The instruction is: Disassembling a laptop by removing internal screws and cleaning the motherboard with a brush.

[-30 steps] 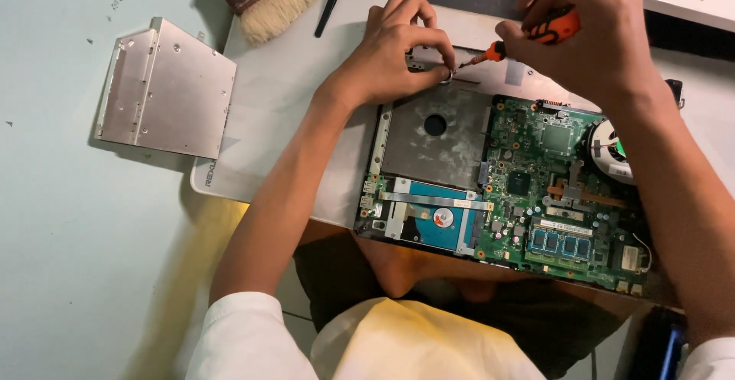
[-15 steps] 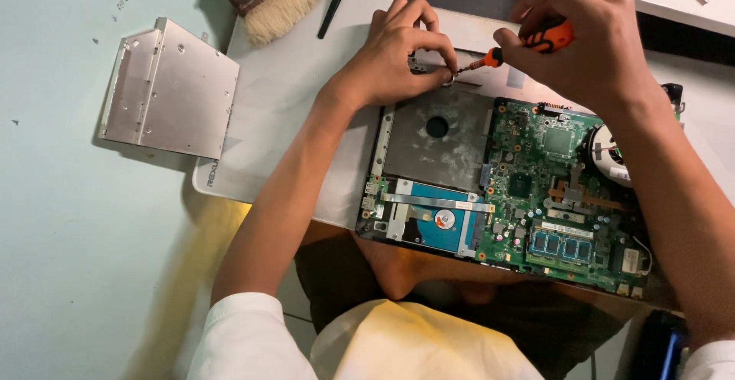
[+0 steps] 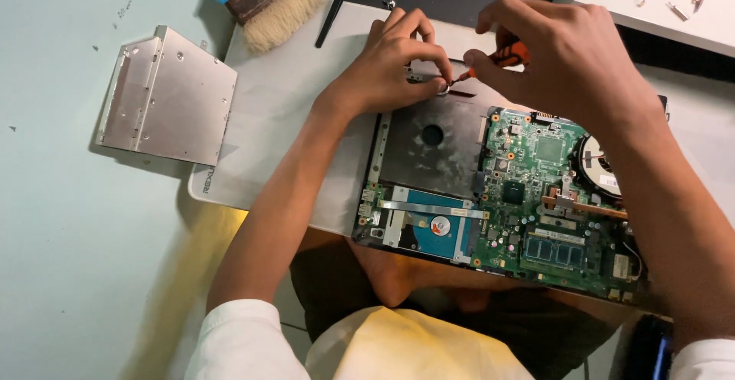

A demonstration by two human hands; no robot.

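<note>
Screwdriver (image 3: 501, 57), orange-handled, sits pinched in the fingers of the right hand (image 3: 566, 58), its thin shaft slanting left and down to a spot at the far edge of the opened laptop (image 3: 498, 196). The left hand (image 3: 390, 66) meets it there: thumb and forefinger are closed narrowly on a small metal piece (image 3: 442, 85), too small to identify, right at the driver's tip. Both hands are thus curled tight, nothing slack.

Judging by how things lie, the work is well along: the laptop's bottom cover is off, with the green board, the fan at the right and the blue-labelled hard drive (image 3: 432, 225) at the near edge all bare. A silver optical drive (image 3: 164, 96) lies well apart on the pale green table at the far left, out of its bay, and the grey empty bay (image 3: 429, 146) lies just near of the fingers. The hard drive and memory remain seated.

A paintbrush (image 3: 276, 4) lies at the far edge of the white mat (image 3: 268, 119).
</note>
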